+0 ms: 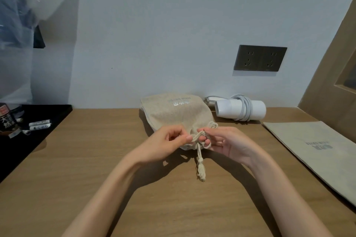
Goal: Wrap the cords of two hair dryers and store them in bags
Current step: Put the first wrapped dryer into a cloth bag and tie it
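On the wooden table (pixel 96 159), against a pale wall (pixel 154 25), the filled bag (pixel 173 113) lay with its neck gathered.
Behind and right of the filled bag, a white hair dryer (pixel 258 109) rested under a dark socket panel (pixel 260 58), its cord (pixel 244 110) coiled round the barrel. An empty bag (pixel 317 146) lay flat further right, and a black tray (pixel 48 140) sat far left. The left hand (pixel 165 144) and right hand (pixel 229 144) each pinched the drawstring (pixel 200 161) at the near neck.

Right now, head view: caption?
Left hand and right hand pinch drawstring of beige cloth bag; white cord-wrapped hair dryer behind.
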`<state>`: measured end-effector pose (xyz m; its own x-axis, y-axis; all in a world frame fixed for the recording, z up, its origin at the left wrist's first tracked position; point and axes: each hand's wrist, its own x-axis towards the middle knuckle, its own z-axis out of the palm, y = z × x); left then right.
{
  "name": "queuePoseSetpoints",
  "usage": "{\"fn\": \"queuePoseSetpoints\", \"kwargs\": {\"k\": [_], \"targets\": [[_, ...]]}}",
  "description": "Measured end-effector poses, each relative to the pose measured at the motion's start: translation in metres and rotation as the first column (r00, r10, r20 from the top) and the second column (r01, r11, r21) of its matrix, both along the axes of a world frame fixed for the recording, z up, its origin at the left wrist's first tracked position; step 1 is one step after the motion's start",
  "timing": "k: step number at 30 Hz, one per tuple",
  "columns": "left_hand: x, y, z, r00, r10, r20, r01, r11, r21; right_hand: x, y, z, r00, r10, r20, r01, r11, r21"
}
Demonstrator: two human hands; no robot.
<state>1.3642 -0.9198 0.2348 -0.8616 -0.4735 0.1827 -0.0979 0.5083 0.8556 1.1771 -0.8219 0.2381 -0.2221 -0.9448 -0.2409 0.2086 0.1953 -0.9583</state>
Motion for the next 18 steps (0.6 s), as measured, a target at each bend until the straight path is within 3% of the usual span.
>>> {"fn": "queuePoseSetpoints", "kwargs": {"k": [6, 12, 15, 18], "targets": [[0.001, 0.003, 0.002, 0.989, -0.097, 0.108, 0.098, 0.995, -0.012, 0.003, 0.0, -0.001, 0.968, -0.057, 0.245, 0.041, 0.997, 0.071], [0.004, 0.004, 0.0, 0.907, -0.27, 0.324, 0.238, 0.962, 0.135, 0.001, 0.0, -0.002, 0.996, -0.059, 0.065, 0.06, 0.998, -0.017], [-0.001, 0.008, 0.003, 0.969, -0.075, 0.237, 0.072, 0.997, 0.019, -0.001, 0.001, -0.002, 0.999, -0.028, -0.037, 0.025, 0.997, -0.068], [-0.006, 0.001, 0.0, 0.953, 0.3, -0.05, -0.304, 0.93, -0.208, 0.0, 0.003, -0.002, 0.992, 0.008, -0.123, -0.02, 0.994, -0.103]]}}
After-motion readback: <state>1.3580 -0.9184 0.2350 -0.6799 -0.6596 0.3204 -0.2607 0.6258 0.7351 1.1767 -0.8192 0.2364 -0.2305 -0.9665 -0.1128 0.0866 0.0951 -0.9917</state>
